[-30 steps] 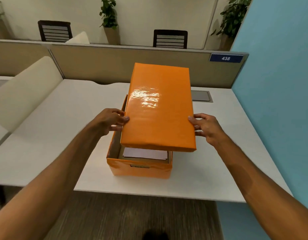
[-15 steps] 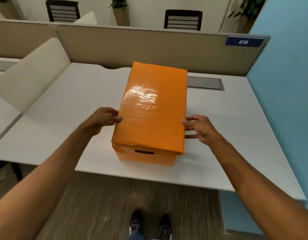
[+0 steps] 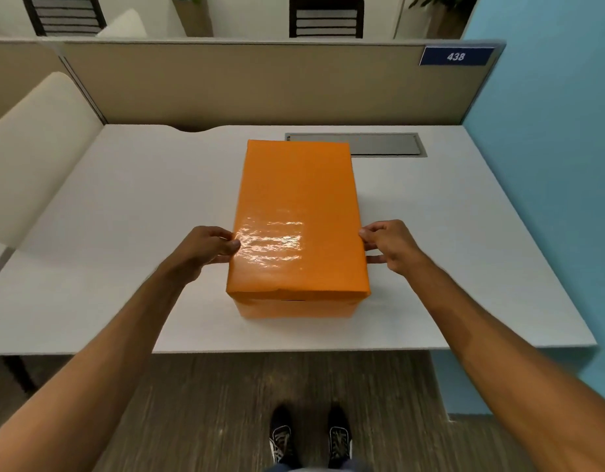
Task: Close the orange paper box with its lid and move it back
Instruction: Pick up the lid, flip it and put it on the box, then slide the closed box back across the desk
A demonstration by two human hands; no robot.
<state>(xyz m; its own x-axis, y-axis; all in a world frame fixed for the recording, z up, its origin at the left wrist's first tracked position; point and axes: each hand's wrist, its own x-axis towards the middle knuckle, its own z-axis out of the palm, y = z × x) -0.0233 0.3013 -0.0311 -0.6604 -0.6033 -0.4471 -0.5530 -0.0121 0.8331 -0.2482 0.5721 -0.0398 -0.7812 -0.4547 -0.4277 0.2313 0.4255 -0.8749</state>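
The orange paper box (image 3: pixel 296 309) stands on the white desk (image 3: pixel 124 212), its near end close to the front edge. Its glossy orange lid (image 3: pixel 296 212) sits flat on top and covers it fully; the inside is hidden. My left hand (image 3: pixel 205 248) presses the lid's left edge with fingertips and thumb. My right hand (image 3: pixel 387 245) holds the lid's right edge the same way. Both hands grip near the box's front half.
A grey cable cover (image 3: pixel 382 144) is set into the desk just behind the box on the right. A beige partition (image 3: pixel 253 83) closes the back, a blue wall (image 3: pixel 546 165) the right side. A cream chair back (image 3: pixel 32 155) stands at the left.
The lid was held tilted above the open box; it has come down and now sits flat, closing the box. My head has tipped downward, so my feet show.
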